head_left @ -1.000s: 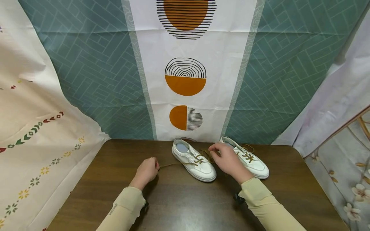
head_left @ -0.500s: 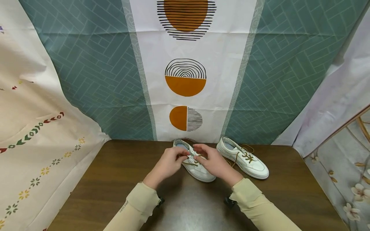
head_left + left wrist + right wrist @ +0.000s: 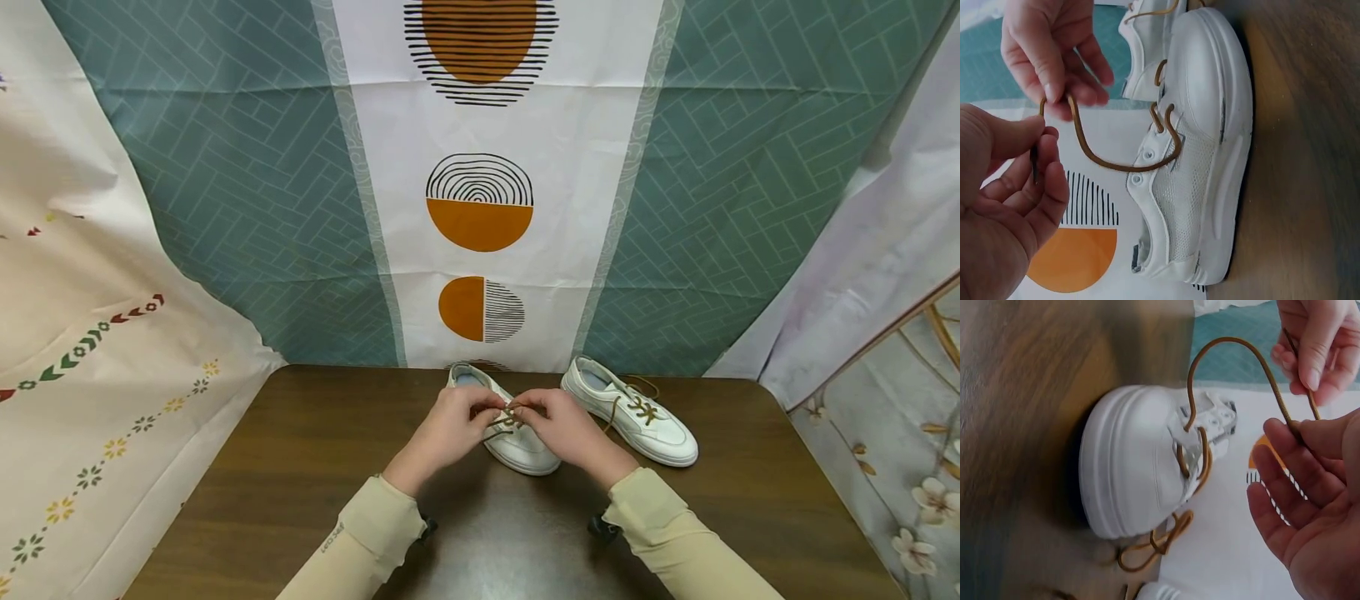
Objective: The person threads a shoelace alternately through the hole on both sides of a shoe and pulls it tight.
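Above left shoe (image 3: pixel 517 437): both hands (image 3: pixel 450 429) (image 3: pixel 562 429) pinch brown lace (image 3: pixel 1116 164).

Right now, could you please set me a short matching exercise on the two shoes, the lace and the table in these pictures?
Match each thing to its state.

1. Near shoe
2. Far shoe
3. Lace
4. Table

a. Dark wood, bears both shoes
b. Brown, pinched by both hands
c. White, under the hands, being laced
d. White, lying to the right, untouched

Pairs: 1-c, 2-d, 3-b, 4-a. The left hand and right hand meet over the near shoe.
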Motion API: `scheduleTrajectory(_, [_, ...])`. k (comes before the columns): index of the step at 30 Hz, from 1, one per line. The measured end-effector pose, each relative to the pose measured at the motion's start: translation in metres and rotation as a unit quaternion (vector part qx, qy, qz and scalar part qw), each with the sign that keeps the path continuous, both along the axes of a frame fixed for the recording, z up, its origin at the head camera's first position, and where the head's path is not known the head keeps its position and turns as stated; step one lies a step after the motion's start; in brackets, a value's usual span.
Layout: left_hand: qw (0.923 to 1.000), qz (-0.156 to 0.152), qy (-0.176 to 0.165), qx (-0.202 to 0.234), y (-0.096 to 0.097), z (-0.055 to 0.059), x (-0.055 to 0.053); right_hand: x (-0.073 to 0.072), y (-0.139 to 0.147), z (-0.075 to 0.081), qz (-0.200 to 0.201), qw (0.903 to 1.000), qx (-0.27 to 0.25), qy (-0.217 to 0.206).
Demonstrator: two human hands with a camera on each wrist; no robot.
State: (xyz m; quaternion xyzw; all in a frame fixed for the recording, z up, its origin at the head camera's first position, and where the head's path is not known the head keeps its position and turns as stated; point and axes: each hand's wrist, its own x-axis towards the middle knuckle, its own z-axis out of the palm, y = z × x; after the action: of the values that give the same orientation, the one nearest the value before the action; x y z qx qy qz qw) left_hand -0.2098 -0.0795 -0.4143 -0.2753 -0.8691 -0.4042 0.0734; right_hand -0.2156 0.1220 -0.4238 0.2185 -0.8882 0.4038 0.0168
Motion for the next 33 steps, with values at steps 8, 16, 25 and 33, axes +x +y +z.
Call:
scheduleTrajectory(8, [0.9987, 0.023, 0.029, -0.036, 0.002, 0.001, -0.004, -0.005, 0.015, -0.002, 0.012, 0.9989, 0.035, -0.030])
scheduleTrajectory(16, [0.9999, 0.007, 0.012, 0.009, 0.010, -0.001, -0.006, -0.001, 0.013, -0.001, 0.032, 0.9992, 0.010, -0.020])
scheduleTrajectory(25, [0.9988, -0.009, 0.017, 0.044, 0.024, 0.002, -0.010, -0.002, 0.012, -0.002, -0.008, 0.9999, 0.002, -0.006])
scheduleTrajectory(33, [0.9983, -0.008, 0.031, 0.050, 0.033, 0.000, -0.014, -0.003, 0.014, -0.003, -0.028, 0.9992, -0.028, 0.001])
